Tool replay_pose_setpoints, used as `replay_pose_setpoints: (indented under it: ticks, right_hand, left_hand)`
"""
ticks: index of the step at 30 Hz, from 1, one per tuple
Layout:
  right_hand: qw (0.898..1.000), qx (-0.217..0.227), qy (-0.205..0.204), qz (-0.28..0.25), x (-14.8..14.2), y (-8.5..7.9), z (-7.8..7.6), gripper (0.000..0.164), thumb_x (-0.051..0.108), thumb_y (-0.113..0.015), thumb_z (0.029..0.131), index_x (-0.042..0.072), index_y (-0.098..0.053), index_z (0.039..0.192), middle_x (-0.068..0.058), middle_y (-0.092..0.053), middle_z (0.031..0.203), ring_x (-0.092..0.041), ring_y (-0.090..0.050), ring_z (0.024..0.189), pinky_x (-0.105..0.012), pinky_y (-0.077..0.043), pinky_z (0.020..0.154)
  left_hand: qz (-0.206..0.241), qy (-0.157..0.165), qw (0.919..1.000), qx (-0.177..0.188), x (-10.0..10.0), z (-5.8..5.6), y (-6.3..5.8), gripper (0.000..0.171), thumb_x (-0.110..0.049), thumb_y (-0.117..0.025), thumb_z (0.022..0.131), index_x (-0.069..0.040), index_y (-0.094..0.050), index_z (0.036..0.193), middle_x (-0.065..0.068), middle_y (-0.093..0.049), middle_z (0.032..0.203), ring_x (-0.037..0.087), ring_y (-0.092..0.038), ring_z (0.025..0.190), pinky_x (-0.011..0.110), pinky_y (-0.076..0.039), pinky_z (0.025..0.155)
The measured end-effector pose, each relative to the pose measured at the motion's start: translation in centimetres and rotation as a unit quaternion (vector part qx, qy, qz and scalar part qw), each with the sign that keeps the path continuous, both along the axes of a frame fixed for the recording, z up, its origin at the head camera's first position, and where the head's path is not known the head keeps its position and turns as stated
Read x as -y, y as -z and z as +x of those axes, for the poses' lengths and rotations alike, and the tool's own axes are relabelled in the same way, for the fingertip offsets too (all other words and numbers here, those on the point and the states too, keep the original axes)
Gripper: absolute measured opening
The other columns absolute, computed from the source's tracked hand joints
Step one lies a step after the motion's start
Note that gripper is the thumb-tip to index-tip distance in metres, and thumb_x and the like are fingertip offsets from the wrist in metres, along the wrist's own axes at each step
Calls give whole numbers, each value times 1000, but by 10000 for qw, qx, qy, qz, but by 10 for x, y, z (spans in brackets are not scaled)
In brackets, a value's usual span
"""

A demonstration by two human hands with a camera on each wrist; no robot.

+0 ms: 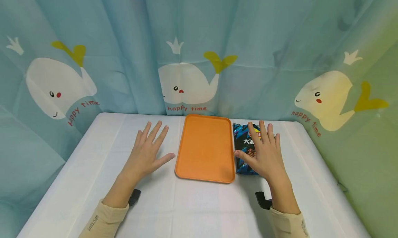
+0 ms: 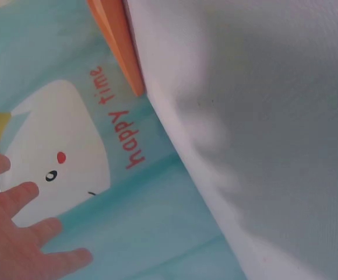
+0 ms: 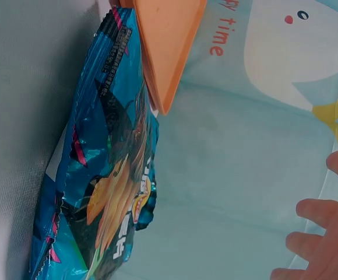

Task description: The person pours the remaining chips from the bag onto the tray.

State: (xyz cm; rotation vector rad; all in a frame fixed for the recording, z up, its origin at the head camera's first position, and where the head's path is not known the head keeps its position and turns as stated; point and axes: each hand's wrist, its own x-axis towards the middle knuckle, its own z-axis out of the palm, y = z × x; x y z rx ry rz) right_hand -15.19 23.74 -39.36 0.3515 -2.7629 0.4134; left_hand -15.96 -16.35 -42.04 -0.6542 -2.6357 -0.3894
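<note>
An orange rectangular tray (image 1: 205, 148) with a low rim lies on the white table, between the two hands. Right beside its right edge lies a blue and black bag of chips (image 1: 244, 165), partly covered by my right hand (image 1: 264, 153) in the head view. That hand is held above the bag with its fingers spread and nothing in it. To the left of the tray, my left hand (image 1: 146, 153) hovers over the table, fingers spread as well. The right wrist view shows the puffy chip bag (image 3: 108, 157) from its side, against the tray's edge (image 3: 172, 52).
A white cloth (image 1: 149, 213) covers the table. Behind and along the sides hangs a blue-green curtain (image 1: 130, 58) printed with white whales. Each wrist wears a dark strap (image 1: 263, 200), and the sleeves are beige.
</note>
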Motion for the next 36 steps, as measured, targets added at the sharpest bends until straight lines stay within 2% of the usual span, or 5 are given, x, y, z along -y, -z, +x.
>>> replay_pose_setpoints:
  ticks: [11, 21, 27, 31, 36]
  right_hand:
    - [9999, -7, -31, -152, 0, -2, 0, 101, 66, -69, 82, 28, -20, 161, -19, -13, 166, -51, -9, 150, -75, -12, 111]
    - [9984, -148, -332, -427, -8, 13, -9, 98, 55, -76, 82, 21, -26, 160, -24, -23, 162, -53, -18, 147, -69, -19, 113]
    - [9984, 441, -84, -346, -18, 16, -8, 97, 61, -68, 86, 22, -20, 161, -25, -20, 163, -55, -15, 146, -73, -14, 112]
    - [9952, 916, 171, -301, -28, 14, -7, 97, 64, -64, 87, 23, -17, 162, -26, -19, 163, -57, -16, 145, -74, -14, 112]
    - [9913, 1254, 313, -248, -39, 12, -7, 97, 65, -62, 89, 20, -17, 162, -29, -18, 161, -61, -19, 142, -74, -16, 110]
  left_hand:
    - [11, 29, 9996, 287, 1, 2, 2, 91, -61, -62, 89, -16, -27, 159, 14, -25, 164, 48, -17, 149, 75, -24, 107]
    - [-108, 45, 9984, 557, -5, 3, 3, 90, -62, -61, 90, -16, -28, 159, 12, -24, 164, 46, -18, 149, 73, -25, 109]
    - [-192, 70, 9966, 792, -12, 7, 9, 89, -63, -62, 89, -16, -32, 158, 12, -27, 164, 46, -20, 149, 73, -27, 108]
    - [-400, 214, 9926, 1125, -17, 9, 15, 90, -67, -61, 88, -16, -33, 157, 13, -28, 163, 47, -23, 148, 74, -28, 106]
    - [-603, 324, 9843, 1625, -21, 12, 20, 87, -65, -63, 87, -15, -38, 155, 15, -34, 160, 49, -28, 145, 75, -30, 105]
